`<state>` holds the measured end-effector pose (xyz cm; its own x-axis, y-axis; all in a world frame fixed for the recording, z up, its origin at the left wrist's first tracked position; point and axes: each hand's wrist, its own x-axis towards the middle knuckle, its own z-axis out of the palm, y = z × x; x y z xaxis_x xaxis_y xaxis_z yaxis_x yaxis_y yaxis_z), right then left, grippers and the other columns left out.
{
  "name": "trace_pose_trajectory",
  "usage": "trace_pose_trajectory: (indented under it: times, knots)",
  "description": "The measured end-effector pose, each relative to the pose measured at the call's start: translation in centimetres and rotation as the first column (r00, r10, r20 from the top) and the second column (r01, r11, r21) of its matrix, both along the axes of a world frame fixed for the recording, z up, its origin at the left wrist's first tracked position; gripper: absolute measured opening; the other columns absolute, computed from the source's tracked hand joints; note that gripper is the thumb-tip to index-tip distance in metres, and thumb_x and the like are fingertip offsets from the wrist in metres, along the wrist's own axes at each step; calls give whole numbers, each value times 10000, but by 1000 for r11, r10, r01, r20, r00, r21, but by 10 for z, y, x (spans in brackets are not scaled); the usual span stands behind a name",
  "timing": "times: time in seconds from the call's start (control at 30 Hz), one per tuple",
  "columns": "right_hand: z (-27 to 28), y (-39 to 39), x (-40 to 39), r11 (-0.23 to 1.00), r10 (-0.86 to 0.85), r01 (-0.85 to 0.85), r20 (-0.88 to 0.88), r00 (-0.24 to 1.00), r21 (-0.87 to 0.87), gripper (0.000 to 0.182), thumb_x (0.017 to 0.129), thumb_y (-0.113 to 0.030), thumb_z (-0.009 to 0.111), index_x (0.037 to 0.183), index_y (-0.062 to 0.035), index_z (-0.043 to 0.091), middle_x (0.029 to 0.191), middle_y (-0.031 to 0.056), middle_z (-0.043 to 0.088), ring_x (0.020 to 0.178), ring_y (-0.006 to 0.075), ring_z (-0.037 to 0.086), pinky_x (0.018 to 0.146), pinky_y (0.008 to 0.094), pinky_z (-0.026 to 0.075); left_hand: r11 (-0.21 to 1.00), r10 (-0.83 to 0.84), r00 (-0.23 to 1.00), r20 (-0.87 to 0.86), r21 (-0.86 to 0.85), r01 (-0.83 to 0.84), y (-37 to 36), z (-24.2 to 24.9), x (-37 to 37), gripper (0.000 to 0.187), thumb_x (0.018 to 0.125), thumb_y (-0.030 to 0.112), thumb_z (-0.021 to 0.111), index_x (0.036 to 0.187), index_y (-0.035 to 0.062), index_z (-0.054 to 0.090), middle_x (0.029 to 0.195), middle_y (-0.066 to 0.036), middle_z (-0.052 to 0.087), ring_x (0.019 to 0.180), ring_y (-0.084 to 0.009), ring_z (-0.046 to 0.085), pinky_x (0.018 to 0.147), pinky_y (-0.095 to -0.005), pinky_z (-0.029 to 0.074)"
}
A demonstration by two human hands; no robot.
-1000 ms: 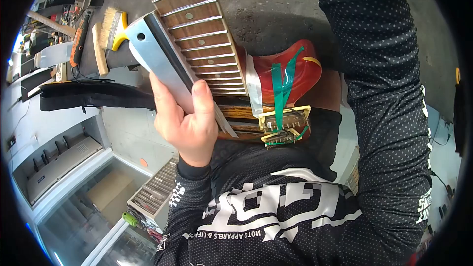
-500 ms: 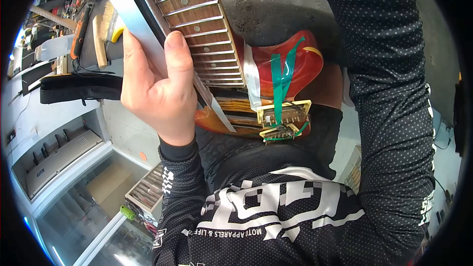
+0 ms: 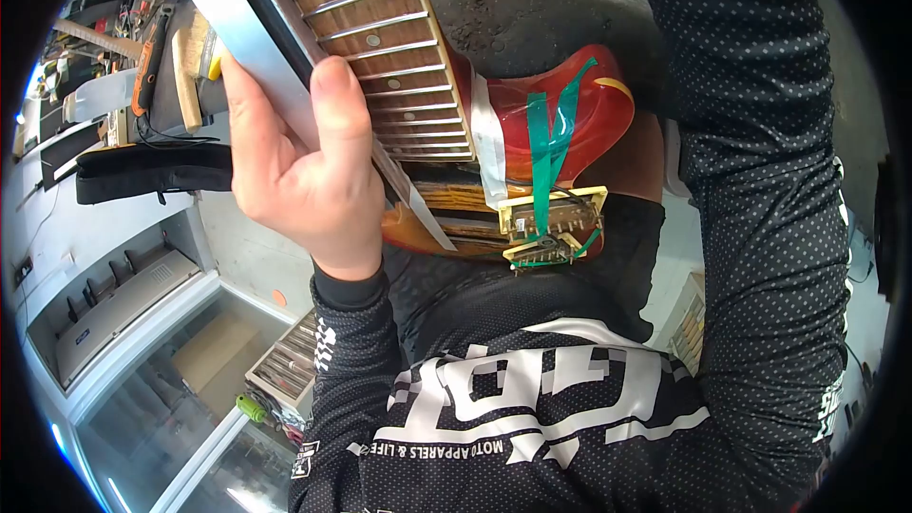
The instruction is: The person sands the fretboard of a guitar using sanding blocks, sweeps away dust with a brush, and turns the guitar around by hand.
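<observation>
My left hand [image 3: 309,138] is wrapped round a flat silver metal bar [image 3: 237,14], with the thumb on the side toward the fretted guitar neck [image 3: 375,38]. The bar has a hole near its top end and lies along the neck's left edge. Below the neck is the red guitar body [image 3: 603,104], resting over my lap. White tape [image 3: 491,142] and green tape [image 3: 540,157] cross it. Loose pickups with pale frames [image 3: 570,214] hang at its lower edge. My right arm reaches up past the top edge, so that hand is out of view.
At the upper left lie a brush [image 3: 195,47], an orange and black tool [image 3: 150,71] and other tools. A black case [image 3: 152,171] is beneath them. A glass-fronted cabinet [image 3: 180,370] and a slatted box [image 3: 285,361] stand at the lower left.
The metal bar and the neck's upper part have shifted slightly left and up in view. The guitar body and my right sleeve appear a little farther right. My left hand keeps its grip.
</observation>
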<state>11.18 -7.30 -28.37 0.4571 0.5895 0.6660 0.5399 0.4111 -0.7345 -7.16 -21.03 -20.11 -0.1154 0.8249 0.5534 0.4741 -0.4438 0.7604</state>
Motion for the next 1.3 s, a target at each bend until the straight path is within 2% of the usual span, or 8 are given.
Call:
trace_pose_trajectory:
  times: [0.23,0.33,0.37,0.53,0.73,0.97,1.17,1.3]
  knots:
    - [8,4,0,1000,-23,23,27,999,8,222,1174,-127,570,1286,44,658,1062,85,735,931,185,707,805,307,566,996,85,961,-262,15,-84,-35,-25,-22,601,1085,147,769,1577,-144,582,1242,-92,747,1084,-145,682,1008,-291,541]
    - [7,2,-4,1000,-19,19,46,999,6,221,1174,-126,570,1284,44,658,1061,85,735,930,185,707,805,307,566,1000,23,980,-198,26,-18,7,13,-4,476,1108,150,747,1502,-101,655,1138,-42,750,1011,-109,647,906,-264,531]
    - [6,0,-5,1000,-21,21,51,998,1,221,1174,-126,570,1283,44,659,1061,85,735,930,186,707,805,307,566,999,-10,999,36,52,9,15,12,10,443,1111,129,736,1489,-92,667,1149,-38,753,1008,-110,647,921,-266,530]
    - [12,5,-3,999,-42,42,65,997,7,220,1173,-125,570,1281,44,660,1059,86,735,930,187,707,805,307,566,997,44,980,-196,-58,-56,-42,-23,-22,659,1067,131,795,1600,-163,543,1364,-143,726,1186,-176,680,1089,-312,519]
    - [11,1,-4,999,-49,49,99,994,3,219,1173,-124,570,1277,45,661,1057,87,735,929,188,708,805,307,566,999,24,988,-155,37,-19,19,22,2,444,1103,175,766,1451,-89,687,1113,-31,771,956,-95,650,871,-251,538]
    - [16,6,0,997,-81,81,129,988,6,217,1173,-123,570,1273,45,662,1055,87,735,928,189,708,805,307,565,998,57,971,-233,22,-53,-38,-26,-22,593,1077,118,779,1597,-98,595,1229,-78,775,1085,-129,687,991,-288,552]
    - [13,-1,-3,997,-82,83,168,982,-2,216,1172,-122,569,1270,46,663,1052,88,735,928,190,708,806,307,565,988,-32,999,-42,149,38,39,26,8,379,1092,153,772,1385,-81,716,1082,-24,750,934,-97,632,861,-260,534]
    - [18,5,0,995,-100,100,176,979,8,215,1172,-122,569,1268,46,664,1051,89,735,927,191,708,806,307,565,992,108,970,-217,84,-92,-12,-7,-9,573,1084,155,776,1560,-123,618,1217,-90,764,1025,-124,674,969,-284,551]
